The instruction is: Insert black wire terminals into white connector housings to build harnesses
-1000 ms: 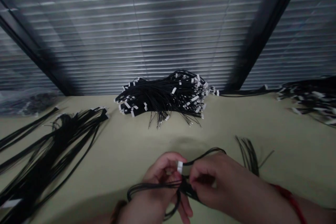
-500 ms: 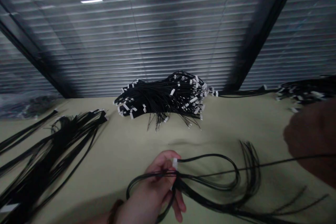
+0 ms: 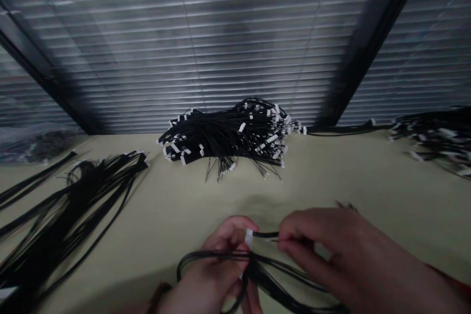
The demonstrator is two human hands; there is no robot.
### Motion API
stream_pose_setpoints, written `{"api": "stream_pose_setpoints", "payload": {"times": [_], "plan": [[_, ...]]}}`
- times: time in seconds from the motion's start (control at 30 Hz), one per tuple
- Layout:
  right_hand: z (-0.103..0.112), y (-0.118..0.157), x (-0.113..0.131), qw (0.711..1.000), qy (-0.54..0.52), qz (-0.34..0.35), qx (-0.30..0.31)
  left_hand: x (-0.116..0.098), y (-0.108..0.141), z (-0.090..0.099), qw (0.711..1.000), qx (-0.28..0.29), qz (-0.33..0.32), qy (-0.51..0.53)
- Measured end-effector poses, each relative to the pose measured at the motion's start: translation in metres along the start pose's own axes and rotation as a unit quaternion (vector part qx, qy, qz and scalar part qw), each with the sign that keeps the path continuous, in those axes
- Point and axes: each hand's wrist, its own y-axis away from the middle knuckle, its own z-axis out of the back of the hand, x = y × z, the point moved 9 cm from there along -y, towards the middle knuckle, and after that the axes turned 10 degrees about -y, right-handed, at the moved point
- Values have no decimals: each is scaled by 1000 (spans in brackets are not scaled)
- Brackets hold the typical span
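My left hand (image 3: 221,265) is closed around a bundle of thin black wires (image 3: 272,287) at the lower middle. A white connector (image 3: 249,238) sticks up between its thumb and fingers, with a short black wire leading right from it. My right hand (image 3: 324,250) pinches near that wire, and a thin dark wire end (image 3: 274,241) shows at its fingertips. Part of the bundle passes under my right hand and is hidden there. One loop of wire curves over the back of my left hand.
A large pile of black wires with white connectors (image 3: 224,132) lies at the back against the window blinds (image 3: 228,49). More black wires (image 3: 73,211) spread along the left, another pile (image 3: 437,132) lies at the right, and a clear plastic bag (image 3: 40,144) is far left.
My right hand has come in from the far right, close to my left hand, its fingers now pinched by the white connector. The long wire stretched to the right is no longer taut across the view.
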Motion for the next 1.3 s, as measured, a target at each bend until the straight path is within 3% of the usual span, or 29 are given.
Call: {"api": "stream_pose_setpoints", "payload": {"times": [0.1, 0.3, 0.53, 0.9, 1.03, 1.2, 1.3], "plan": [[-10, 8, 17, 988, 97, 86, -82, 1, 1, -4, 1000, 9, 7, -17], [-20, 12, 31, 958, 210, 172, -88, 2, 3, -3, 1000, -1, 13, -10], [-28, 8, 36, 945, 252, 196, -68, 3, 3, -2, 1000, -14, 8, -12], [-45, 21, 29, 960, 194, 200, 32, 4, 8, 6, 991, -68, 1, -113], [-44, 19, 28, 962, 182, 203, 0, 2, 5, 9, 985, -79, 6, -156], [-18, 18, 43, 949, 204, 221, -99, -1, 1, 4, 993, -54, -19, -106], [-18, 18, 36, 967, 164, 182, -62, 1, -1, 5, 996, -59, -26, -58]]}}
